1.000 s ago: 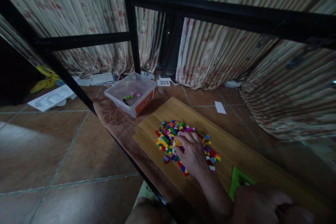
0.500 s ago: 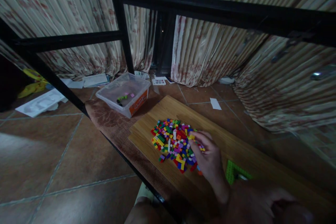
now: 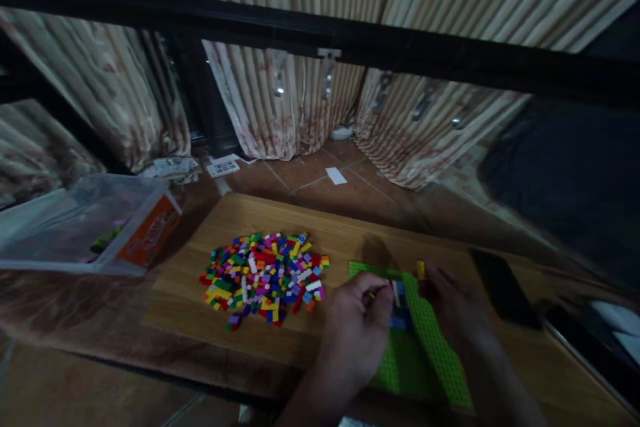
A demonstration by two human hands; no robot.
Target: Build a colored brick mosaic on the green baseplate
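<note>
My left hand (image 3: 357, 330) hovers over the left part of a green baseplate (image 3: 430, 340) on a wooden board (image 3: 240, 210), its fingertips pinched on a small yellow brick. A few bricks, white and blue, sit on the plate just right of those fingers. My right hand (image 3: 453, 303) rests on the plate's right side, blurred, with a small yellow brick (image 3: 421, 269) standing by its fingertips; whether it grips that brick is unclear. A heap of several small coloured bricks (image 3: 263, 272) lies on the board to the left of both hands.
A clear plastic tub (image 3: 90, 227) with an orange label stands at the left. A dark flat phone-like object (image 3: 503, 288) lies right of the plate. Black metal bars (image 3: 320, 37) cross above, curtains hang behind, and papers lie on the tiled floor (image 3: 320, 177).
The view has swung right. My left hand left the brick heap and moved onto the green baseplate with a small brick. My right hand came up onto the plate's right side.
</note>
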